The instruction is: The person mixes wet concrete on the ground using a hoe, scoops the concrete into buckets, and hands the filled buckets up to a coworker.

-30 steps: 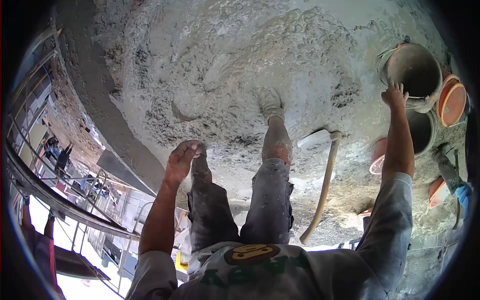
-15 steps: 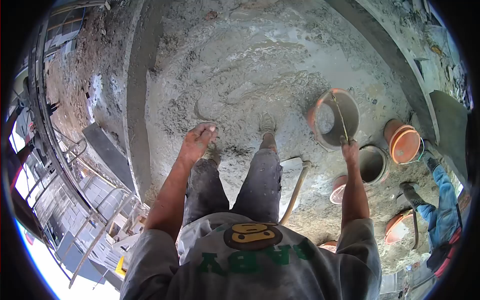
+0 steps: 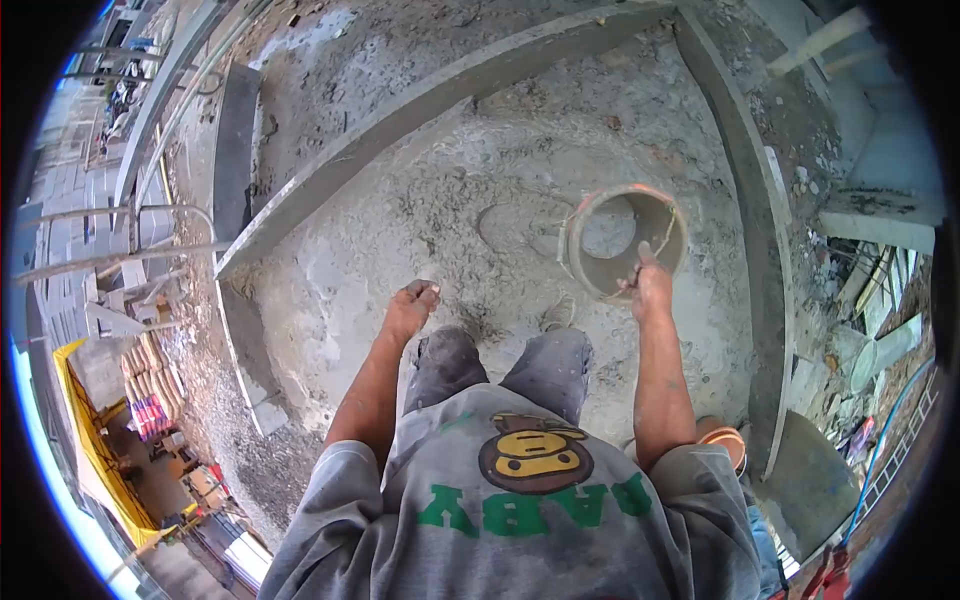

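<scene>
Grey mud [image 3: 455, 215] spreads mid-frame; right of centre, the right hand [image 3: 650, 284] grips one bucket's [image 3: 582, 248] single rope handle [image 3: 673, 222]; the left hand [image 3: 411, 309], left of centre, curls loosely closed.

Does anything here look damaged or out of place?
Nothing looks plainly broken. The oddest spot is a rounded hollow in the rough grey ground, just left of the grey-smeared bucket at the right hand.
</scene>
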`<action>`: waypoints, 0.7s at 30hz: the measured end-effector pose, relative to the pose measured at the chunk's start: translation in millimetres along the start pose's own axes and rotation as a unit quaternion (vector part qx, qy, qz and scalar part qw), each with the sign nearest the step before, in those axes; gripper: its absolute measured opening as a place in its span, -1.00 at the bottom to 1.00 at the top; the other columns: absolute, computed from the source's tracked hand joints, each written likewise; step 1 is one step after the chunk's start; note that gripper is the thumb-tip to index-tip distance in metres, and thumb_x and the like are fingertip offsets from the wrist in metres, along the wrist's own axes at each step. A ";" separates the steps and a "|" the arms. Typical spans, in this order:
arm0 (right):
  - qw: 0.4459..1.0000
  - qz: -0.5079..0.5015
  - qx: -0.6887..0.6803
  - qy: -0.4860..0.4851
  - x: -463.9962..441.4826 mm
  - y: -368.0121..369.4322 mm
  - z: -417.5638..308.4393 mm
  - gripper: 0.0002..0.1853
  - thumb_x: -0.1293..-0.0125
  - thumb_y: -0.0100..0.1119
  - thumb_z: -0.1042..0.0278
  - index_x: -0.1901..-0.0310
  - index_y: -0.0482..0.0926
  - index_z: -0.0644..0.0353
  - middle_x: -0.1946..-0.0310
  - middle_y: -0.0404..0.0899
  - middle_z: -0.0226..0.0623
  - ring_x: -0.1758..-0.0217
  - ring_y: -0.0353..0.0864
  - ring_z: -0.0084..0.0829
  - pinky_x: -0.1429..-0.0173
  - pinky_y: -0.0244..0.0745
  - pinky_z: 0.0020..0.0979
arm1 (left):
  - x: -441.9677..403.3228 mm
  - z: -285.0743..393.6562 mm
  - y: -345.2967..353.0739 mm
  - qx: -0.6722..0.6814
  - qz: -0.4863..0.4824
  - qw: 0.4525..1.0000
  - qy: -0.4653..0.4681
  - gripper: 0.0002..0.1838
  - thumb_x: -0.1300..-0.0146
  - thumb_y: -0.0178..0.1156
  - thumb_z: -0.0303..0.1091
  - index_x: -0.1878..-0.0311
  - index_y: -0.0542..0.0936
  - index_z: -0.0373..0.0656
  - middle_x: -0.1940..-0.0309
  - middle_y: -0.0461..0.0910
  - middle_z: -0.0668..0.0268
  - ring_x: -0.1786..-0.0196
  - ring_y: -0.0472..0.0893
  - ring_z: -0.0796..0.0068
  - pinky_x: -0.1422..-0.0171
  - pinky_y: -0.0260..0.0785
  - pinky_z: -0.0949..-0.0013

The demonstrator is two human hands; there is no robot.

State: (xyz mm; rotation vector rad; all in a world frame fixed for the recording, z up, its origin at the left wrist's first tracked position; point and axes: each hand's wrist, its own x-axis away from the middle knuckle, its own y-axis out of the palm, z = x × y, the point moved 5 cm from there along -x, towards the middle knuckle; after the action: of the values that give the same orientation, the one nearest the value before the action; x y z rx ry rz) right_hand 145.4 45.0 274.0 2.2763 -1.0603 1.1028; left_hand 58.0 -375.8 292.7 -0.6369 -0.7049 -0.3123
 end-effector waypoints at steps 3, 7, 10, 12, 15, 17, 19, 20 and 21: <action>0.997 -0.039 -0.053 -0.047 82.3 20.3 -52.1 -0.63 -0.34 0.04 0.00 0.55 0.32 0.00 0.71 0.16 -0.56 0.67 0.17 -0.58 0.48 0.37 -0.42 | 41.0 -62.7 -64.6 0.098 0.082 0.991 -0.029 -0.66 -0.24 0.11 -0.16 0.13 0.56 -0.28 0.40 0.61 0.27 0.32 0.54 0.51 0.14 0.38 0.43; 0.964 -0.189 -0.040 -0.181 126.5 78.5 -78.6 -0.62 -0.38 -0.03 0.02 0.57 0.31 -0.01 0.72 0.16 -0.56 0.69 0.13 -0.57 0.55 0.29 -0.40 | 96.4 -186.5 -134.4 0.178 0.201 0.956 -0.120 -0.64 -0.24 0.12 -0.16 0.17 0.56 -0.33 0.44 0.61 0.25 0.40 0.54 0.49 0.24 0.41 0.43; 0.977 -0.140 0.041 -0.155 62.1 136.5 -40.8 -0.59 -0.41 -0.12 0.00 0.57 0.25 -0.02 0.78 0.08 -0.54 0.78 0.07 -0.56 0.60 0.17 -0.46 | 136.9 -295.9 -153.2 0.207 0.255 0.921 -0.208 -0.65 -0.24 0.12 -0.16 0.20 0.56 -0.35 0.47 0.60 0.24 0.46 0.54 0.49 0.31 0.41 0.43; 0.969 -0.070 0.227 -0.075 45.3 192.6 -11.5 -0.61 -0.41 -0.12 0.03 0.58 0.27 -0.03 0.78 0.10 -0.55 0.77 0.04 -0.55 0.59 0.17 -0.41 | 161.5 -325.1 -157.6 0.222 0.258 0.911 -0.234 -0.65 -0.24 0.12 -0.17 0.21 0.56 -0.36 0.48 0.60 0.23 0.47 0.54 0.49 0.33 0.42 0.43; 0.957 -0.050 0.263 -0.114 88.3 240.9 -41.1 -0.60 -0.39 -0.10 0.02 0.60 0.26 -0.05 0.81 0.06 -0.56 0.80 -0.01 -0.54 0.59 0.15 -0.38 | 190.9 -304.5 -171.8 0.294 0.304 0.878 -0.222 -0.66 -0.24 0.11 -0.20 0.21 0.56 -0.37 0.49 0.59 0.21 0.47 0.55 0.48 0.33 0.43 0.43; 0.952 -0.084 0.263 -0.134 96.5 247.6 -71.4 -0.59 -0.37 -0.08 0.00 0.62 0.25 -0.05 0.84 0.05 -0.57 0.82 -0.01 -0.54 0.60 0.15 -0.39 | 192.1 -288.8 -187.2 0.342 0.357 0.846 -0.199 -0.66 -0.25 0.11 -0.21 0.21 0.55 -0.37 0.50 0.59 0.20 0.47 0.55 0.48 0.32 0.44 0.44; 0.915 -0.148 0.358 -0.115 72.3 235.7 -119.2 -0.59 -0.36 -0.07 -0.02 0.62 0.25 -0.05 0.85 0.07 -0.56 0.82 0.02 -0.55 0.61 0.15 -0.40 | 181.4 -314.2 -163.0 0.336 0.344 0.852 -0.207 -0.66 -0.26 0.10 -0.21 0.20 0.55 -0.38 0.48 0.60 0.19 0.44 0.56 0.47 0.30 0.44 0.44; 0.915 -0.194 0.338 -0.101 81.4 244.9 -122.9 -0.58 -0.36 -0.06 -0.02 0.62 0.25 -0.05 0.85 0.07 -0.57 0.83 0.02 -0.56 0.62 0.15 -0.41 | 162.4 -315.7 -159.7 0.339 0.352 0.851 -0.192 -0.66 -0.26 0.09 -0.21 0.19 0.54 -0.38 0.47 0.60 0.18 0.43 0.57 0.46 0.29 0.45 0.44; 0.912 -0.241 0.319 -0.090 97.5 254.2 -121.7 -0.58 -0.36 -0.05 -0.02 0.63 0.25 -0.05 0.86 0.07 -0.57 0.83 0.03 -0.57 0.63 0.15 -0.42 | 154.5 -296.7 -157.3 0.367 0.388 0.830 -0.160 -0.65 -0.26 0.09 -0.20 0.19 0.54 -0.38 0.45 0.60 0.18 0.42 0.57 0.46 0.28 0.45 0.44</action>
State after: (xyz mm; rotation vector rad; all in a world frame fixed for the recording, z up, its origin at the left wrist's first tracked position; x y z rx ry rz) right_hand -71.6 -85.6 431.6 2.9619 -0.1336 1.1413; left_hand 245.4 -694.5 293.2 -0.1817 -0.7543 0.8206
